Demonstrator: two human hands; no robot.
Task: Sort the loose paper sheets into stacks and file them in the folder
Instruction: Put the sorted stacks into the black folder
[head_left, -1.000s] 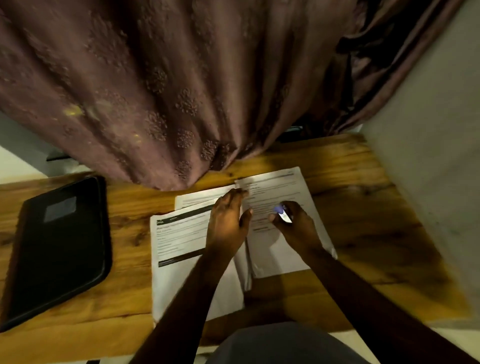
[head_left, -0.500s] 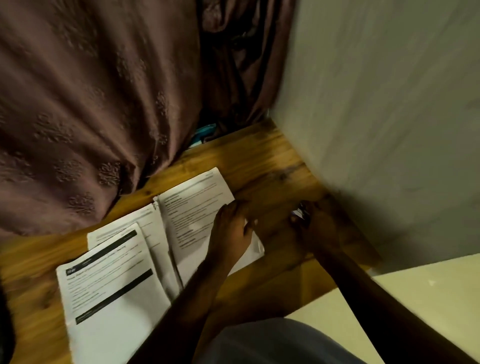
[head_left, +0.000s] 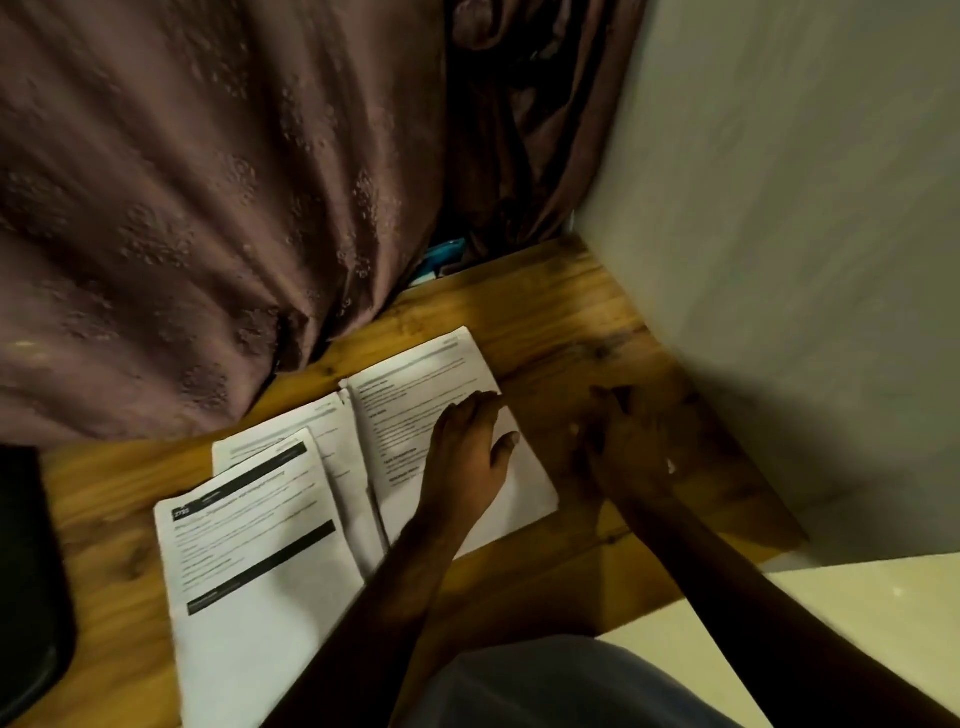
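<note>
Surface (head_left: 561, 312): wood, running from lower left to the corner at upper right, shut in by a wall (head_left: 805, 234) on the right and a curtain (head_left: 208, 208) above.

Sheets: three groups at frame centre. Right sheet (head_left: 415, 395) printed, lying flat; middle sheet (head_left: 332, 441) partly under its neighbours; left stack (head_left: 249, 571) with dark bands, nearest the lower edge.

Folder (head_left: 26, 571): black, at the left edge, well apart from the sheets, only partly in view.

Left hand (head_left: 467, 457): fingers straight, pressing flat on the right sheet, gripping nothing.

Right hand (head_left: 628, 447): blurred, over bare wood just right of the sheets; whether it holds anything cannot be told.

Step, judged: sorting, with nothing filed yet. Next move likely calls for sliding the right sheet leftward onto a matching stack.

Room: tight at the right, where wall and surface edge close in; open wood lies between left stack and folder.
</note>
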